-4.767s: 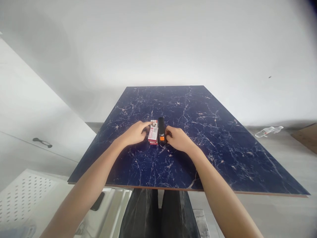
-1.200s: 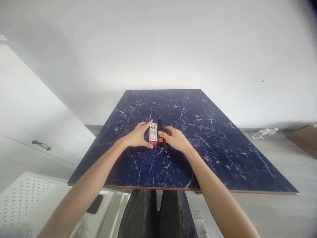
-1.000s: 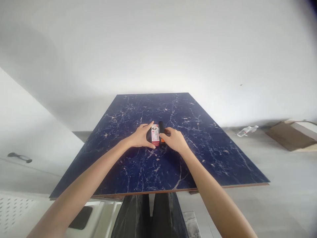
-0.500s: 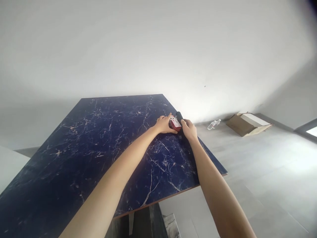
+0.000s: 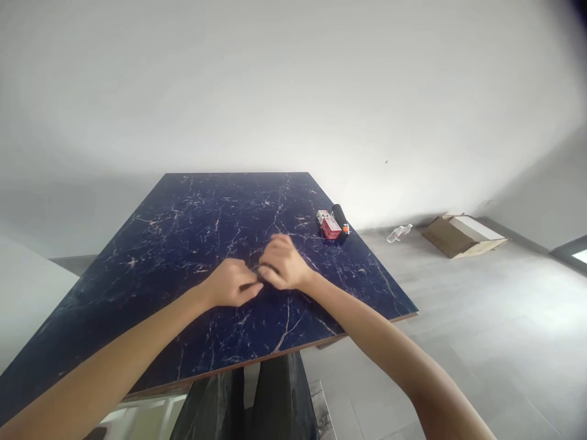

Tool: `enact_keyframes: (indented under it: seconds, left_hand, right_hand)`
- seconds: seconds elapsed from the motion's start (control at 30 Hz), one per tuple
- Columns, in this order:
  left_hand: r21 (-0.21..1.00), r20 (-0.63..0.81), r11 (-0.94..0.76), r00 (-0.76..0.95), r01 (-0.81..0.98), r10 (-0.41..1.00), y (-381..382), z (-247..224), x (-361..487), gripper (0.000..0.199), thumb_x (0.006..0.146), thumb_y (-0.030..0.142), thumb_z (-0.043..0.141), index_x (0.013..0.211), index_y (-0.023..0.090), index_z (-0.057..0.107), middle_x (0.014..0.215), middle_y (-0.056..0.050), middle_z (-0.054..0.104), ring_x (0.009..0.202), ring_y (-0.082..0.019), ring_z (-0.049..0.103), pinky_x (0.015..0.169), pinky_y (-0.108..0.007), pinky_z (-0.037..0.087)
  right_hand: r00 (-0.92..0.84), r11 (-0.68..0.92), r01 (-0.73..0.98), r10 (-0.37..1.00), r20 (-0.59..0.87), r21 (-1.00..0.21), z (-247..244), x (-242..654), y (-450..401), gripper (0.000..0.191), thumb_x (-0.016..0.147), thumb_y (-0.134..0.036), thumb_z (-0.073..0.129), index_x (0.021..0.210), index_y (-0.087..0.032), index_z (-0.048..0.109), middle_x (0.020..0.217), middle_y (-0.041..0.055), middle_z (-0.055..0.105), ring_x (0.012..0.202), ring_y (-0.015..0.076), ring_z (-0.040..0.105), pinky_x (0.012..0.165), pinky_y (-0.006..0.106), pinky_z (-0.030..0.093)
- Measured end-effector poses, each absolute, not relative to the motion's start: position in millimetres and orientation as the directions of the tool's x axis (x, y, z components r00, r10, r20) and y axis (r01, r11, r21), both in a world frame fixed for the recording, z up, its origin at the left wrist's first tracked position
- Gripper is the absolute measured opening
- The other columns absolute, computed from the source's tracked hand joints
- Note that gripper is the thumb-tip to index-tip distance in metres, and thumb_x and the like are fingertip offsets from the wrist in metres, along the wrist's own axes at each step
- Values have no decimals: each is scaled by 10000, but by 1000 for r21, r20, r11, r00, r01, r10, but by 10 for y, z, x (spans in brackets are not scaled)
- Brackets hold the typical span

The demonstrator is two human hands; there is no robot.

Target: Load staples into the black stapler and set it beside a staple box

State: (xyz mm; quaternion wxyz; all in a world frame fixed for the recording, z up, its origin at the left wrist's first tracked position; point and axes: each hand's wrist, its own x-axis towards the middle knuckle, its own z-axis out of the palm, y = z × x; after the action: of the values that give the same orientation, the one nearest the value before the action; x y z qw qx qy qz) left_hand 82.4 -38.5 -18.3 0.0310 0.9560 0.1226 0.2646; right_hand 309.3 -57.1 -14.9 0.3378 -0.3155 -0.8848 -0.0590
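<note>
My left hand (image 5: 233, 282) and my right hand (image 5: 280, 264) are close together over the middle of a dark blue marble-patterned tabletop (image 5: 220, 208). The left fingers are pinched, with thumb and forefinger pointing toward the other hand. My right hand is curled closed and slightly smeared by motion. Something small and dark seems to sit between them, too covered to name. At the table's right edge stand a red and white box (image 5: 330, 225) and, beside it, a black cylinder (image 5: 340, 215) with an orange and white patch at its near end. Neither hand touches these.
An open cardboard box (image 5: 452, 237) lies on the grey floor to the right. A clear plastic bottle (image 5: 398, 233) is on the floor by the wall. Behind the table rises a plain white wall (image 5: 257, 91). My dark-trousered legs (image 5: 279, 397) are below the front edge.
Both hands have left the red and white box and the black cylinder, which now stand side by side at the right edge. The hands have come back toward me and leftward, meeting with closed fingers.
</note>
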Motion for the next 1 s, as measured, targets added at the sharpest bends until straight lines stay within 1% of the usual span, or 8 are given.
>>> enact_keyframes:
  seconds: [0.07,0.13,0.27,0.37,0.5,0.6,0.8,1.0]
  left_hand:
    - [100,507,-973,831,207,229,-471,-194,637,387,944,290,532,568,203,546,487,11,530,467,-135,469,565,-327,378]
    - [115,501,-966,826,231,257,-471,-188,527,376,937,279,527,570,202,533,492,15,534,463,-129,465,561,-323,366]
    - [219,454,-911,789,351,413,-338,-153,449,376,945,319,535,589,199,512,493,30,515,463,-118,460,569,-304,378]
    - [288,411,-858,754,426,512,-258,-162,459,339,963,355,538,663,202,570,527,29,555,485,-122,500,559,-286,388]
    - [268,423,-806,687,528,591,-202,-215,506,244,997,326,517,877,211,696,695,-6,686,604,-153,615,596,-285,438]
    - [292,451,-758,614,583,647,-164,-228,537,209,995,309,540,1050,219,721,843,-37,732,719,-176,654,659,-300,491]
    - [315,405,-786,673,532,618,-130,-199,550,183,989,269,544,1006,232,723,922,-36,747,858,-205,641,762,-341,510]
    - [335,387,-750,643,570,661,-146,-190,539,204,999,304,532,1013,238,725,947,-29,755,857,-208,629,844,-397,466]
  right_hand:
    - [-717,879,476,404,568,-23,-231,2809,-478,358,953,-343,469,619,-230,527,611,14,571,662,179,498,815,372,427]
    - [-743,894,447,368,559,5,-284,2630,-376,393,943,-312,446,559,-231,444,533,-2,501,562,157,410,704,347,396]
    - [-660,861,503,439,610,-76,-285,2579,-272,357,906,-244,433,555,-220,373,524,-17,473,512,128,341,644,315,350]
    - [-605,821,551,516,607,-150,-248,2682,-276,347,887,-219,443,554,-214,344,523,-21,462,511,120,325,636,303,330]
    - [-547,753,617,620,563,-229,-195,2802,-270,367,885,-237,488,551,-209,339,523,-26,446,524,117,333,628,293,316]
    - [-487,697,635,696,528,-334,-153,2865,-243,359,883,-222,511,557,-206,364,533,-37,434,520,107,332,596,274,307]
    - [-453,621,596,783,426,-509,-123,2985,-181,215,894,-192,550,693,-194,624,646,-24,599,581,108,478,626,244,367]
    - [-458,585,625,811,364,-517,-139,2979,-129,136,879,-195,611,860,-208,744,788,6,724,682,133,599,701,251,421]
